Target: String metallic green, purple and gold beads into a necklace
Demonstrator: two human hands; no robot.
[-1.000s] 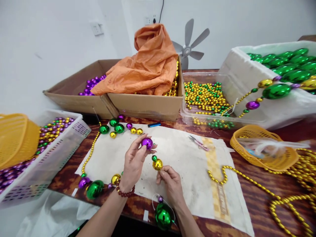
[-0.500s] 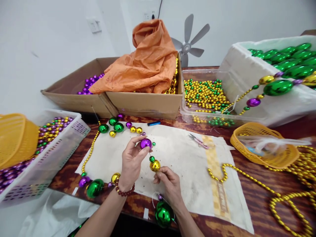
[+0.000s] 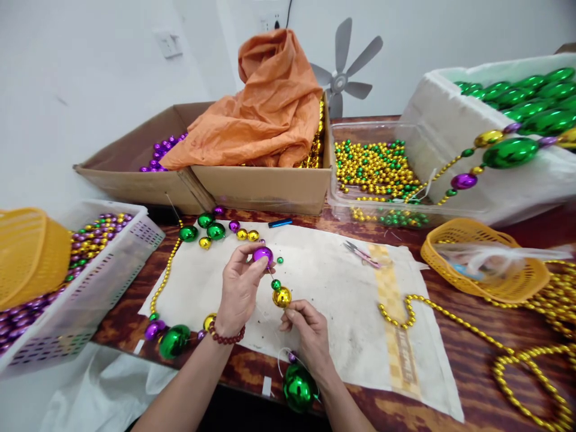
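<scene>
My left hand (image 3: 240,287) pinches a shiny purple bead (image 3: 262,257) between thumb and fingers. Below it on the same strand hang a small green bead (image 3: 276,285) and a gold bead (image 3: 282,297). My right hand (image 3: 308,333) is closed just under the gold bead, its fingertips pressed together; whether they grip the bead or the thread is too small to tell. By my right wrist sits a large green bead (image 3: 299,387) with a loop of white string. To the left, a strand with a large green bead (image 3: 174,342) runs behind my left wrist.
A white cloth (image 3: 333,312) covers the table's middle, bearing snips (image 3: 362,254). Loose beads and a blue pen-like item (image 3: 279,223) lie behind. Cardboard boxes (image 3: 265,189), a clear bin (image 3: 407,210), a foam box (image 3: 432,120), a white basket (image 3: 135,252) and an orange basket (image 3: 490,294) surround it.
Both hands keep their grips. The purple bead in my left hand has shifted slightly left and up; the view has moved a little.
</scene>
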